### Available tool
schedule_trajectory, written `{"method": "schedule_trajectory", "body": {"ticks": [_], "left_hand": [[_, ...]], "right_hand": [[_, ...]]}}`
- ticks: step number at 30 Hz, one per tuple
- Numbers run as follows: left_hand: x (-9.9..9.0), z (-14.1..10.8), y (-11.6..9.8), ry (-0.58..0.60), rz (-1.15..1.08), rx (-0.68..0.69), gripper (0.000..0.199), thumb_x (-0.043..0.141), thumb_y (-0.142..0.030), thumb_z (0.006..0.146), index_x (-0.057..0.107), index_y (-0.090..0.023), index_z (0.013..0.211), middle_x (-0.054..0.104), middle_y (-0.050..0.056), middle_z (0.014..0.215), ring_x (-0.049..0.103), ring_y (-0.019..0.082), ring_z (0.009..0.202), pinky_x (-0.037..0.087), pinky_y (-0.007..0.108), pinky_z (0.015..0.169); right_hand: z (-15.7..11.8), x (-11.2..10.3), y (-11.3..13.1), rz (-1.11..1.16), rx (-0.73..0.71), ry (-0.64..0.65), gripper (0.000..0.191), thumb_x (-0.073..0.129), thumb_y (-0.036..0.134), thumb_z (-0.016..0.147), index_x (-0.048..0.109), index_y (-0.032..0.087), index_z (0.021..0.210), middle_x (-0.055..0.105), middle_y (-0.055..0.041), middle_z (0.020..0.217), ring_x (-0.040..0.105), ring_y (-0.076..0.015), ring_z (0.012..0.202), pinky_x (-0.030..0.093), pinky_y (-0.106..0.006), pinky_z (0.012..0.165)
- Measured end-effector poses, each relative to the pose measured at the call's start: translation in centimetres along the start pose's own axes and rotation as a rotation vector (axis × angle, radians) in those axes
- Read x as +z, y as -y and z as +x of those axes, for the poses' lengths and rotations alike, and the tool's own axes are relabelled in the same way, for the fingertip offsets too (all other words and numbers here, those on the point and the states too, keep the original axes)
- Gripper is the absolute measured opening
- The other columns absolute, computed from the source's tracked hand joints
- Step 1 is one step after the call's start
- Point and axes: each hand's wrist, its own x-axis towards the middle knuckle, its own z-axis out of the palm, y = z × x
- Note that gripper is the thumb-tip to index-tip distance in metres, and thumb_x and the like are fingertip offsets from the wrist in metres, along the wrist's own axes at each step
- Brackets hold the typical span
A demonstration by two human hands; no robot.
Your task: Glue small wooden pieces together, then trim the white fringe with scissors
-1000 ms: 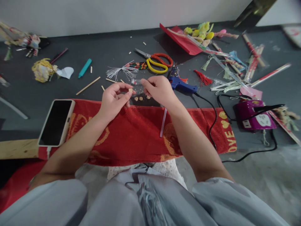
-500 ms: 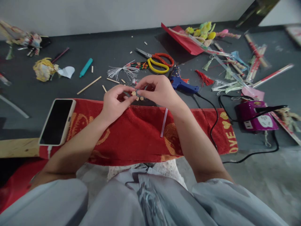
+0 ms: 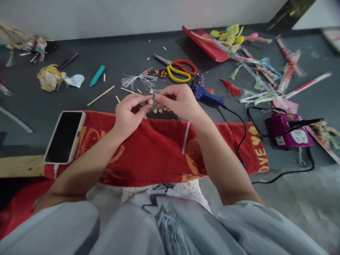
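Note:
A small pale flower-shaped piece is pinched between the thumb and fingers of my left hand. Facing it from the right, my right hand has its thumb and forefinger pressed together; what they hold, if anything, is too small to make out. Two more little flower pieces lie on the dark table just below my fingertips. Both wrists pass over a red towel with gold patterns, on which a translucent stick rests.
Scissors and a blue glue gun lie beyond my right hand. A phone sits at the left, a purple box with black cords at the right. Wooden sticks lie left of my hands.
The flower piece in my left hand has shifted slightly up and left. My right fingertips have moved a little upward and now sit slightly apart from it.

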Motion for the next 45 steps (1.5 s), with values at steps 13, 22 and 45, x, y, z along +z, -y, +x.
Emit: {"method": "schedule_trajectory", "body": {"ticks": [13, 22, 45], "left_hand": [[-0.20, 0.32, 0.51, -0.007, -0.032, 0.059, 0.022, 0.069, -0.033, 0.083, 0.074, -0.032, 0.105, 0.066, 0.000, 0.085, 0.059, 0.012, 0.074, 0.047, 0.027, 0.065], [-0.23, 0.33, -0.40, -0.006, 0.049, 0.121, 0.021, 0.074, -0.036, 0.079, 0.075, -0.032, 0.100, 0.066, 0.000, 0.083, 0.058, 0.012, 0.071, 0.047, 0.027, 0.063], [-0.39, 0.24, 0.21, -0.031, 0.029, 0.259, 0.022, 0.070, -0.036, 0.083, 0.074, -0.035, 0.105, 0.066, -0.003, 0.077, 0.058, 0.008, 0.067, 0.046, 0.023, 0.059]], "right_hand": [[0.20, 0.35, -0.59, 0.334, 0.046, 0.154, 0.047, 0.071, 0.061, 0.072, 0.069, 0.015, 0.084, 0.068, -0.0012, 0.073, 0.055, -0.0054, 0.057, 0.048, -0.018, 0.051], [0.26, 0.46, -0.82, 0.324, 0.041, 0.162, 0.035, 0.075, 0.048, 0.074, 0.068, 0.014, 0.083, 0.065, 0.0004, 0.068, 0.054, -0.0057, 0.056, 0.048, -0.019, 0.052], [0.02, 0.43, -0.16, 0.436, 0.033, 0.245, 0.043, 0.071, 0.054, 0.076, 0.069, 0.012, 0.081, 0.066, -0.0008, 0.068, 0.052, -0.0050, 0.056, 0.045, -0.017, 0.052]]}}
